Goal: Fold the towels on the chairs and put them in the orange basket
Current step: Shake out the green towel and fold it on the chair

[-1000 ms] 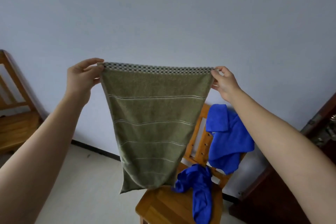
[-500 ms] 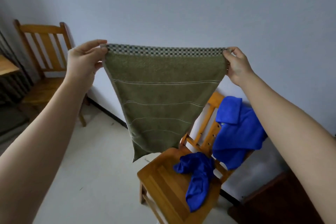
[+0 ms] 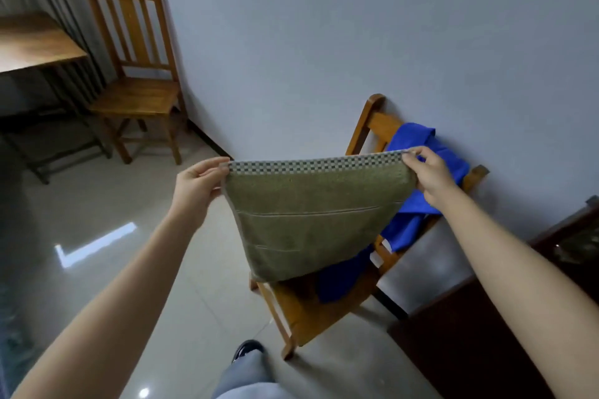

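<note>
Cataloguing, head view only:

- **green towel** point(image 3: 311, 220): held in the air, spread flat and facing the wearer. Its checkered band point(image 3: 317, 166) forms the top edge and runs level from one grip to the other. The rest hangs straight down from that edge and narrows towards the near chair point(image 3: 301, 311). The lower end lies over the front of the seat; I cannot tell if it touches.
- **left grip** point(image 3: 194, 191): thumb and fingers pinch the towel's top left corner. The arm is stretched forward.
- **right grip** point(image 3: 428, 175): pinches the top right corner at about the same height. It is just in front of the chair's backrest.
- **Key relation:** the held edge is the towel's cross axis, and all loose cloth lies below both grips. Neither grip is nearer the towel, since each holds a corner. The likely next fold brings the two corners together or lowers the cloth onto the seat; the grips look evenly matched for either.
- **blue towel** point(image 3: 453, 168): draped over the backrest, behind the right grip.
- **blue cloth** point(image 3: 343, 282): lies on the seat, partly hidden by the green towel. It may be the same piece as the blue towel or a second one.
- **far chair** point(image 3: 136, 91): stands bare against the wall, well apart, beside a bench point(image 3: 35, 42).
- **orange basket:** not in view.
</note>
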Motion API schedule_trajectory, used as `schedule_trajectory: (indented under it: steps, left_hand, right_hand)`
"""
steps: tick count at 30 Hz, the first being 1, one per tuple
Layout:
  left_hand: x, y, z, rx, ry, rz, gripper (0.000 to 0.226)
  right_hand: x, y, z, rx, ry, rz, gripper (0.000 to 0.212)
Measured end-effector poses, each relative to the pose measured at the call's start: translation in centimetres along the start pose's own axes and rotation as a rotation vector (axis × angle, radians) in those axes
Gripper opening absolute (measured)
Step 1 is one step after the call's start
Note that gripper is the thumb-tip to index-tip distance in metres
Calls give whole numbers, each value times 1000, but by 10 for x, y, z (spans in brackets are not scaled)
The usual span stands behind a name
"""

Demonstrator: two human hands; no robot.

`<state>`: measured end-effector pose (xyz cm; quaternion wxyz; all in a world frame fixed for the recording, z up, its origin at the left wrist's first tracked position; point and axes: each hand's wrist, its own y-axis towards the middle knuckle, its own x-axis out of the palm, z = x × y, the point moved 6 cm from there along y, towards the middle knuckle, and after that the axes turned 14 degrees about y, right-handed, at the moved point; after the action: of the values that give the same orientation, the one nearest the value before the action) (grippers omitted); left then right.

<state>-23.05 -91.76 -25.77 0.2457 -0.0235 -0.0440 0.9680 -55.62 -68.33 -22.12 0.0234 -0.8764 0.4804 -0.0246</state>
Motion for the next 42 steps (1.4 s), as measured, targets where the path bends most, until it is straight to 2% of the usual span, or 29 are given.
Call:
schedule_trajectory:
  steps: [5, 8, 10, 15, 21, 27, 37, 42]
  left_hand:
    - [12, -18, -97, -273, 76, -18, 15]
    - [17, -16, -150, -390, 123, -37, 12]
    - [18, -14, -179, -459, 167, -36, 10]
    - [29, -5, -230, -605, 224, -94, 13]
    - [27, 20, -267, -767, 210, -74, 17]
    - [16, 38, -283, -856, 207, -15, 9]
    - [-3, 75, -317, -871, 222, 165, 22]
    - [14, 109, -349, -867, 108, 314, 16]
  right_hand:
    - [-14, -15, 76, 136, -179, 35, 20]
    - [-13, -17, 120, 207, -243, 49, 6]
    - [-12, -16, 146, 253, -284, 48, 4]
    - [-10, -4, 198, 344, -403, 53, 9]
    - [13, 25, 229, 404, -488, 49, 23]
    - [37, 37, 252, 497, -541, 39, 5]
    - [66, 94, 286, 416, -461, 203, 15]
    - [92, 143, 334, 394, -420, 203, 12]
